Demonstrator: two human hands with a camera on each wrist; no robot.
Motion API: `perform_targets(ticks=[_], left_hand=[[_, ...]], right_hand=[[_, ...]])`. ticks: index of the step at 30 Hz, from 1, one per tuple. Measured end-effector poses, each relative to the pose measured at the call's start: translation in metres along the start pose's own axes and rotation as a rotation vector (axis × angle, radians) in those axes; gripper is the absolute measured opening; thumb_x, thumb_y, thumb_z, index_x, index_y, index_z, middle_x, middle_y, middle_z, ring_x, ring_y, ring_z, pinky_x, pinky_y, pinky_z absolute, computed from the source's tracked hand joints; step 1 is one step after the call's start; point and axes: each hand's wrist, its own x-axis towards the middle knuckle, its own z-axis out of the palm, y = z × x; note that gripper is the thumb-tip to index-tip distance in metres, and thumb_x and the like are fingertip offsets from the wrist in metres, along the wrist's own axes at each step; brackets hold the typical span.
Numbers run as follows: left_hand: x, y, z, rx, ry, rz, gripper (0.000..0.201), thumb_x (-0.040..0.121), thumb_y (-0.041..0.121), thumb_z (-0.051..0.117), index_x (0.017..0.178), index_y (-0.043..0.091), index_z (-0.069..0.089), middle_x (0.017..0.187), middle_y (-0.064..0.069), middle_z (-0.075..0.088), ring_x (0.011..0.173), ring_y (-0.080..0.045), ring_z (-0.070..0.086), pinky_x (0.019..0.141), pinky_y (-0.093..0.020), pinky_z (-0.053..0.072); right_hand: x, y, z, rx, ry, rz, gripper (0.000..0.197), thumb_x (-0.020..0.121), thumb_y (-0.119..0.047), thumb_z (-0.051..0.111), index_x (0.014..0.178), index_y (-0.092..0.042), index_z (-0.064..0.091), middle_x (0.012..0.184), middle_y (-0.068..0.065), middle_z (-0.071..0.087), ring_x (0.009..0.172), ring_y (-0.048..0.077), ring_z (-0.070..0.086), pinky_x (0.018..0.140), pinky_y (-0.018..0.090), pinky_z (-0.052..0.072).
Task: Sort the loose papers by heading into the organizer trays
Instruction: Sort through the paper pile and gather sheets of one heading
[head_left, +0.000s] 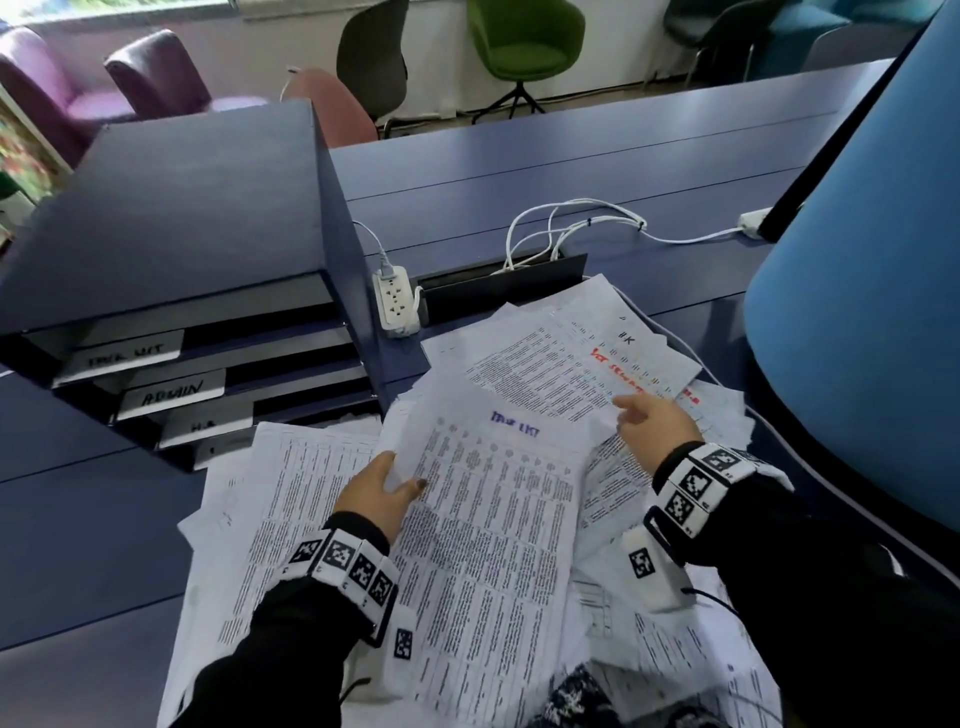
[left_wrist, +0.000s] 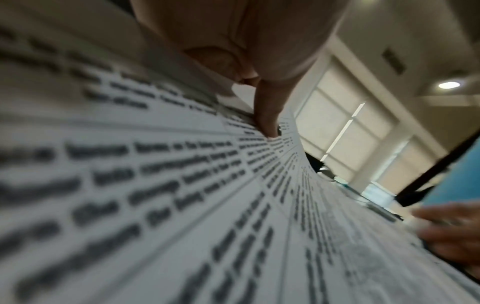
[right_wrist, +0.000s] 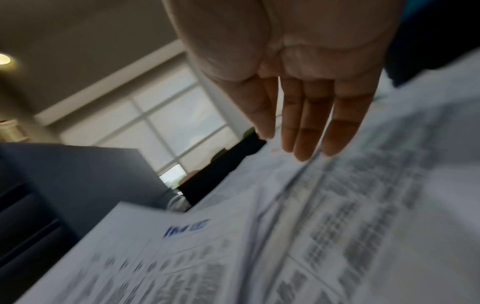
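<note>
A loose pile of printed papers (head_left: 322, 499) covers the blue desk in front of me. On top lies a sheet headed "TASK LIST" in blue (head_left: 514, 423). My left hand (head_left: 382, 491) pinches this sheet (left_wrist: 233, 185) at its left edge, thumb on top. In the right wrist view the same heading (right_wrist: 185, 228) shows blurred. My right hand (head_left: 652, 423) hovers open over the pile's right side, fingers (right_wrist: 306, 127) straight, holding nothing. The dark blue organizer (head_left: 171, 228) stands at the left, with trays labelled "TASK LIST" (head_left: 127, 356), "ADMIN" (head_left: 174, 396) and one more (head_left: 205, 427).
A white power strip (head_left: 395, 299) with cables sits just right of the organizer. A sheet with red writing (head_left: 631, 371) lies at the pile's far right. A large blue chair back (head_left: 862, 270) rises at the right. Chairs stand beyond the desk.
</note>
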Motion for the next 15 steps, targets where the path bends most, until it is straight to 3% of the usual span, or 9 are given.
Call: perform_targets(ticks=[2,5,8,11,15], left_hand=[[0.001,-0.009,0.000,0.033,0.009,-0.046,0.034,0.091,0.029,0.056,0.120,0.009,0.053,0.110,-0.008,0.064,0.094,-0.025,0.058,0.083,-0.031,0.046],[0.002,-0.016,-0.001,0.069,-0.001,-0.065,0.031,0.091,0.029,0.056,0.114,0.008,0.054,0.102,-0.010,0.064,0.084,-0.023,0.056,0.074,-0.030,0.044],[0.007,-0.016,-0.002,0.077,-0.036,-0.079,0.032,0.092,0.029,0.055,0.116,0.008,0.053,0.108,-0.011,0.063,0.088,-0.023,0.056,0.077,-0.029,0.043],[0.011,-0.016,-0.003,0.078,-0.050,-0.089,0.032,0.091,0.029,0.056,0.116,0.008,0.054,0.107,-0.010,0.063,0.088,-0.023,0.055,0.076,-0.028,0.041],[0.011,-0.018,-0.004,0.060,-0.053,-0.106,0.032,0.091,0.030,0.057,0.115,0.009,0.054,0.097,-0.003,0.060,0.086,-0.021,0.055,0.072,-0.026,0.039]], right_hand=[[0.008,0.017,0.004,0.053,-0.036,0.113,0.043,0.085,-0.002,0.055,0.127,-0.013,0.056,0.113,0.006,0.064,0.097,0.022,0.060,0.089,0.030,0.050],[0.017,0.030,0.010,0.359,-0.092,0.271,0.045,0.089,0.004,0.051,0.132,-0.006,0.048,0.107,0.012,0.062,0.091,0.025,0.062,0.066,0.028,0.055],[0.023,0.029,0.011,0.633,-0.023,0.396,0.042,0.093,0.003,0.045,0.134,-0.007,0.043,0.085,0.013,0.060,0.075,0.026,0.066,0.068,0.037,0.056],[0.023,0.023,0.009,0.900,-0.003,0.429,0.026,0.095,0.006,0.038,0.113,-0.012,0.044,0.078,0.015,0.054,0.041,0.020,0.063,0.040,0.028,0.052],[0.021,0.019,0.011,0.940,-0.038,0.469,0.015,0.093,0.000,0.045,0.085,-0.012,0.050,0.077,0.010,0.059,0.051,0.017,0.062,0.043,0.022,0.049]])
